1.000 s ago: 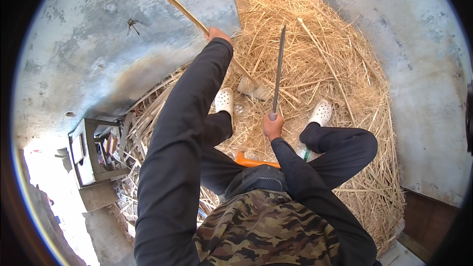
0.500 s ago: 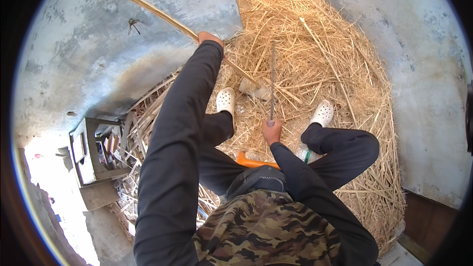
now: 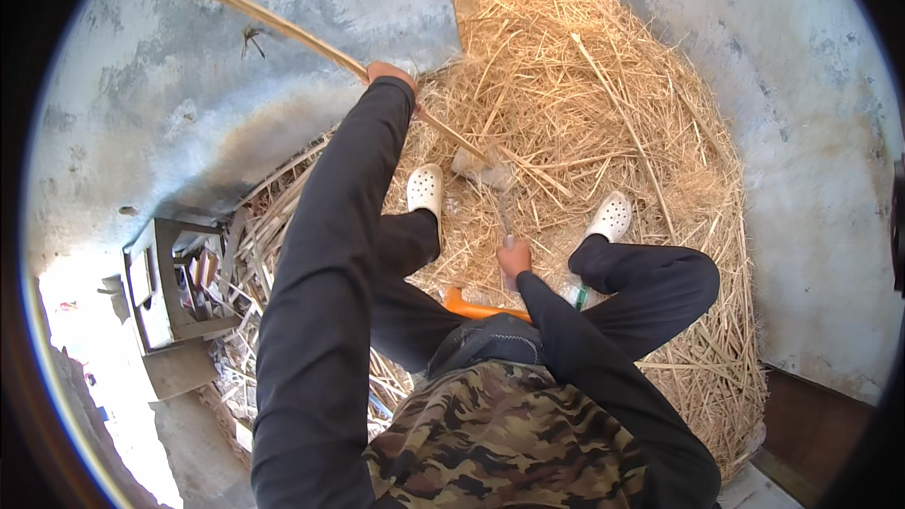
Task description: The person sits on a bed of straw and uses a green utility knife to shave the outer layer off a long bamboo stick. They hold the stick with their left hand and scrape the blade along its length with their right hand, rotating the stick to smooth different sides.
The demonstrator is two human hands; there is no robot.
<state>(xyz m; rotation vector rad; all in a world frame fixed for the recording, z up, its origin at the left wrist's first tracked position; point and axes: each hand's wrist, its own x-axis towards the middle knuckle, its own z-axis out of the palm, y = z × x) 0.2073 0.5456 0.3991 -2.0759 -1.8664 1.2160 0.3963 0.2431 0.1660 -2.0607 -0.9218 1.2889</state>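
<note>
Far left, well apart from all fingers, an open box [image 3: 203, 328] with clutter inside is seen. A mottled grey wall [image 3: 141, 113] is set behind it, left of the left fingers too. A pale wooden strip [image 3: 283, 27] is gripped by the left hand [image 3: 389, 73]: fingers curled around it partway along. Its long axis is laid diagonally; one end is pointed up-left from those fingers, the other down-right, at a grey block [image 3: 471, 172]. Whether the block is touched cannot be told. A white clog [image 3: 425, 188] is placed below the left fingers, slightly right. An orange curved object [image 3: 481, 309] is seen just below-left of the right fingers. A blade [image 3: 504, 215] is held by the right hand [image 3: 515, 261], fingers wrapped around its base; it is blurred, long axis pointed up and slightly left from those fingers, toward the block. A clear item with a green band [image 3: 579, 297] is seen down-right of the right fingers. A second white clog [image 3: 610, 217] is placed up-right of them. Straw [image 3: 584, 113] is spread beneath and beyond both sets of fingers. Far right, well apart, another grey wall [image 3: 811, 151] is seen.
</note>
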